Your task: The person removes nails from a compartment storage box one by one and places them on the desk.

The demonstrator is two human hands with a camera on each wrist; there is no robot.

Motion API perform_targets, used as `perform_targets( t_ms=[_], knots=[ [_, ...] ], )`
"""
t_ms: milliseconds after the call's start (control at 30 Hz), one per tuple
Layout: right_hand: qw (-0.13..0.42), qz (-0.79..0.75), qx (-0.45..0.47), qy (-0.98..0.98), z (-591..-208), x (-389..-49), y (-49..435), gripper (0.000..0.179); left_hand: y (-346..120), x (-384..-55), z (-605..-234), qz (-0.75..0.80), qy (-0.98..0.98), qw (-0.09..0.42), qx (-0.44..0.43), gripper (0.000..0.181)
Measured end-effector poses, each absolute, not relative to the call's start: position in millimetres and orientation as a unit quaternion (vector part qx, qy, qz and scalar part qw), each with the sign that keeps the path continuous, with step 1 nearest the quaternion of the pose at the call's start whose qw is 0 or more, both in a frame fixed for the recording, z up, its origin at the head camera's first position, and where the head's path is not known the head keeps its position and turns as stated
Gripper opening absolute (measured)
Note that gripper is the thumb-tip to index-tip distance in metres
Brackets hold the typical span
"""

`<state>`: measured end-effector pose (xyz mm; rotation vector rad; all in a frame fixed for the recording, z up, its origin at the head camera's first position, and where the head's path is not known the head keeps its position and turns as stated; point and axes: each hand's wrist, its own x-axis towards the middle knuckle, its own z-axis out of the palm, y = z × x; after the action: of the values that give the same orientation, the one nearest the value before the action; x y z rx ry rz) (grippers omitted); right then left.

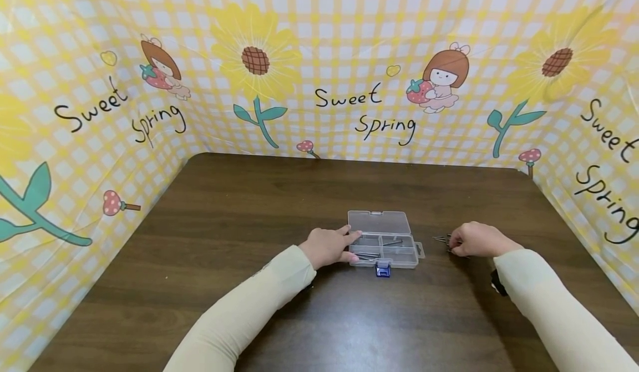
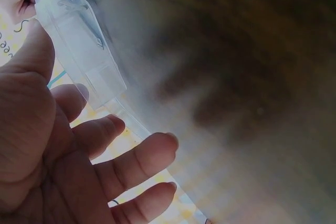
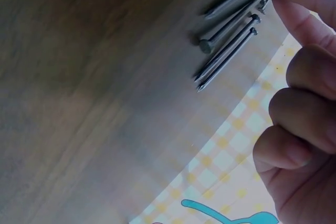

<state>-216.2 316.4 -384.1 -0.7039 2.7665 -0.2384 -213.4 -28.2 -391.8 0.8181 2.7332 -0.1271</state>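
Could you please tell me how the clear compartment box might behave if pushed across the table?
The box probably slides easily, since its thin plastic looks light and the table smooth. The nails inside may shift, lying loose in their compartments. Its opened lid could flap, appearing hinged at the back.

From the head we look forward and down. Close up, left wrist shares its clear plastic box (image 1: 401,258); right, grey metal nails (image 3: 227,59).
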Motion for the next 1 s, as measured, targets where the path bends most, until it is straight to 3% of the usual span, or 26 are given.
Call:
perform_targets(
  t_ms=[1000],
  knots=[
    [0.101, -0.147, -0.268, 0.947, -382.3, -232.5, 268.5, 0.011, -28.4, -211.7, -390.8, -0.034, 0.948, 0.14, 0.285, 0.069]
  ],
)
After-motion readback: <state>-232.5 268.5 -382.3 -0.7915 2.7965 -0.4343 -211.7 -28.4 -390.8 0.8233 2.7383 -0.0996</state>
